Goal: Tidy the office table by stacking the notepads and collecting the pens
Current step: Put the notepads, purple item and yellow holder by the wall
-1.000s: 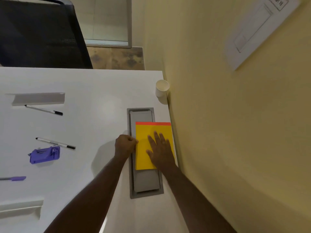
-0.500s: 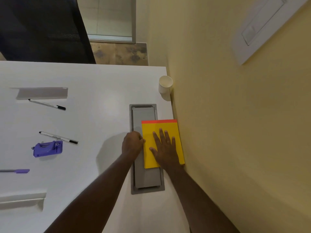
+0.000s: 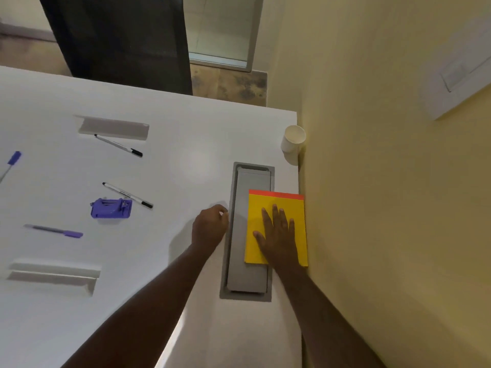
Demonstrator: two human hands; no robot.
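On notepad (image 3: pixel 276 208), flat right hand (image 3: pixel 279 235)

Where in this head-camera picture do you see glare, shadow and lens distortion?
Head view: soft glare on the white table; the left hand throws a grey shadow leftwards, and the right hand lies flat on the yellow notepad; the wide lens bends the table edge; the purple-capped pen looks blurred.

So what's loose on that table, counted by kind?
Pens: 4, two black-capped, two purple-capped
Notepads: 1, yellow, maybe a stack
Paper cup: 1
Purple stapler-like tool: 1
Total: 7
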